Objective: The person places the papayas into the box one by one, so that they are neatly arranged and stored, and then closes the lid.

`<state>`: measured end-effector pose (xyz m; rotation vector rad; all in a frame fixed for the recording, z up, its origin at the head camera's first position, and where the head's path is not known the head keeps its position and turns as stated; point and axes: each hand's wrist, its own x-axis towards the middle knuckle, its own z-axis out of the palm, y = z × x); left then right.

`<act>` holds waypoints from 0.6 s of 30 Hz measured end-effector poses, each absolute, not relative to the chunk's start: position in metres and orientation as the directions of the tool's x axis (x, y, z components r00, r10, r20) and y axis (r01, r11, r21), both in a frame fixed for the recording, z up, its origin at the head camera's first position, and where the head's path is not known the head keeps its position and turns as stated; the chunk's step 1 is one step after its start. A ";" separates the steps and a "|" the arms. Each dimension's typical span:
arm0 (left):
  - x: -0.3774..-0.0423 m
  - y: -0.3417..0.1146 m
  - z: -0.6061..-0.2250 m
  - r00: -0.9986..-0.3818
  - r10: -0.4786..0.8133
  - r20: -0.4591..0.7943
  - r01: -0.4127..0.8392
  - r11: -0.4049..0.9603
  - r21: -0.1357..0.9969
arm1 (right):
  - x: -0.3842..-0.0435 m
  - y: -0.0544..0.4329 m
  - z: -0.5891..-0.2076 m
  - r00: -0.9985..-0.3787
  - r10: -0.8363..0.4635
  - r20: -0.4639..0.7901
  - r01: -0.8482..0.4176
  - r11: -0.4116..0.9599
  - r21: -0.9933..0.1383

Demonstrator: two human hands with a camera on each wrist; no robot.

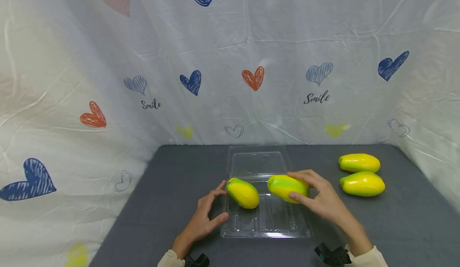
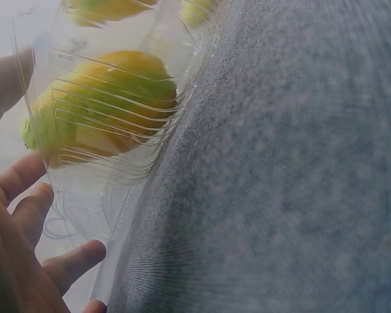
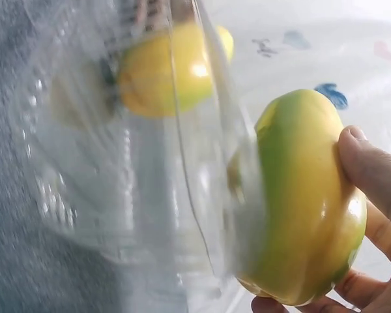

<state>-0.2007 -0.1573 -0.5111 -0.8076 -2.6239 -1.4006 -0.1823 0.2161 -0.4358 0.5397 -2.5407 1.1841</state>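
Observation:
My right hand (image 1: 326,200) grips a yellow-green papaya (image 1: 285,187) between thumb and fingers, above the right side of a clear plastic clamshell container (image 1: 264,234). In the right wrist view the held papaya (image 3: 303,195) is tilted, beside the container's wall. A second papaya (image 1: 245,196) lies in the left part of the container, seen through its ribbed side in the left wrist view. My left hand (image 1: 203,218) is at the container's left side, thumb and fingers spread, fingertips near its edge. The container's lid (image 1: 256,161) is folded back, away from me.
Two more papayas, a far one (image 1: 359,162) and a nearer one (image 1: 363,184), lie side by side at the right of the grey table (image 1: 161,203). A white sheet (image 1: 223,59) printed with hearts hangs behind the table.

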 end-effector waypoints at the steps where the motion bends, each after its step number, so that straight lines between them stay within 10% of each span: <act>1: -0.201 -0.157 -0.511 -0.861 0.419 0.290 0.474 0.451 0.756 | -0.182 0.214 -0.436 -0.889 -0.218 0.403 -0.450 0.588 -0.673; 18: -0.204 -0.157 -0.512 -0.852 0.430 0.299 0.491 0.454 0.744 | -0.182 0.200 -0.441 -0.875 -0.286 0.391 -0.484 0.546 -0.684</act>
